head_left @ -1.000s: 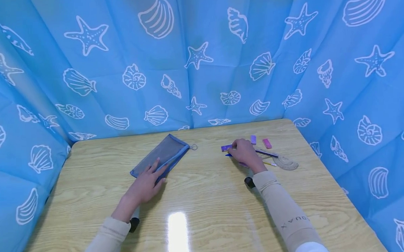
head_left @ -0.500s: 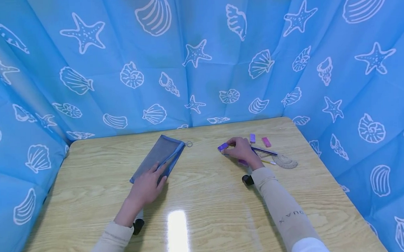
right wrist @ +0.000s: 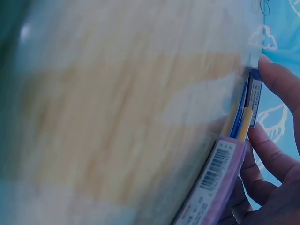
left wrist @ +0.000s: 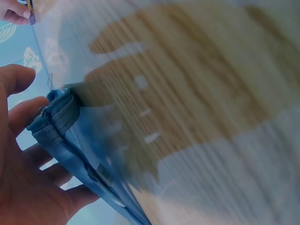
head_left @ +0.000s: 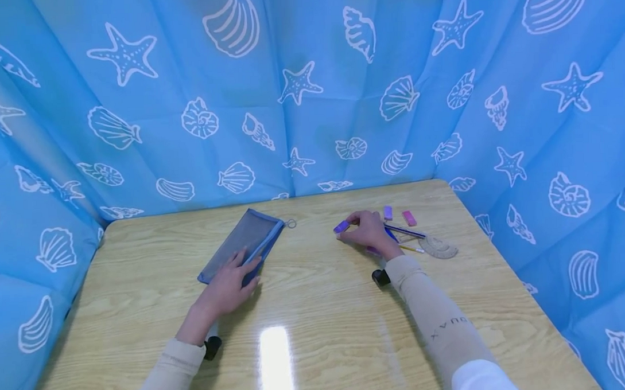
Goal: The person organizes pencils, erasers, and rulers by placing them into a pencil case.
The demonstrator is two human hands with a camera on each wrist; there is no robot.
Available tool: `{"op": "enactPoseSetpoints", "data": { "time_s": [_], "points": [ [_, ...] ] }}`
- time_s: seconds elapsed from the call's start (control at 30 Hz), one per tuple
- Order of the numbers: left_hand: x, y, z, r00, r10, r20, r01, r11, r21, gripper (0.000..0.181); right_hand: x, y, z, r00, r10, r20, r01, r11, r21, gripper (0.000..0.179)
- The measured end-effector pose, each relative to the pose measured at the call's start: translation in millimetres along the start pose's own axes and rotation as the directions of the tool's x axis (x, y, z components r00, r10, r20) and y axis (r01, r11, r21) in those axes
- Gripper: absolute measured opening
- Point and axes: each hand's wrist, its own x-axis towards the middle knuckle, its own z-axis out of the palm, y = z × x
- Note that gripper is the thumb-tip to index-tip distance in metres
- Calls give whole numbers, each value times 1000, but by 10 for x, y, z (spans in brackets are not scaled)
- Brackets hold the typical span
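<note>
A blue mesh pencil pouch (head_left: 240, 243) with a zipper and a ring at its far end lies slantwise on the table. My left hand (head_left: 230, 288) rests on its near side, fingers spread; the left wrist view has these fingers (left wrist: 28, 115) against the pouch. Over on the right, my right hand (head_left: 368, 230) pinches a small purple eraser (head_left: 341, 227) between thumb and fingertips. Close to that hand lie a dark pencil (head_left: 404, 231), a yellow pencil (head_left: 411, 249) and a purple block with a barcode label (right wrist: 206, 187). The hand partly hides a blue thing (head_left: 391, 234).
Beyond the right hand lie a lilac eraser (head_left: 388, 213) and a pink eraser (head_left: 408, 218). A clear protractor (head_left: 438, 248) is to the right of the pencils. A blue shell-patterned curtain (head_left: 310, 132) hangs around the wooden table's (head_left: 316, 286) back and sides.
My right hand has shifted slightly left, and the purple eraser in it has turned to a slant. The pouch has shifted a little under my left hand, which stays on it.
</note>
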Motion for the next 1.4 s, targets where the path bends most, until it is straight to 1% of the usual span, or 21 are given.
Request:
{"op": "enactPoseSetpoints", "data": {
  "time_s": [0.2, 0.43, 0.8, 1.0, 1.23, 1.4],
  "points": [
    [11, -20, -16, 1000, -16, 17, 16, 1000, -16, 53, 15, -40, 14, 999, -31, -16, 31, 999, -31, 46],
    [18, -37, -1, 999, -20, 30, 21, 1000, -21, 54, 52, -67, 35, 1000, 7, -5, -7, 999, -49, 41],
    [28, -34, -13, 1000, -15, 26, 16, 999, -32, 52, 93, -98, 5, 1000, 27, 13, -26, 998, -51, 41],
    [25, -35, -7, 1000, -16, 14, 17, 999, -50, 53, 71, -116, -48, 1000, 12, 23, -12, 1000, -15, 44],
    [19, -37, -8, 1000, -29, 1, 29, 997, -71, 56, 39, -136, -89, 999, -41, 26, 40, 999, 33, 46],
    [23, -46, -22, 999, -16, -28, 13, 996, -85, 58, 10, -130, -101, 998, -49, 33, 46, 995, 88, 49]
  ]
}}
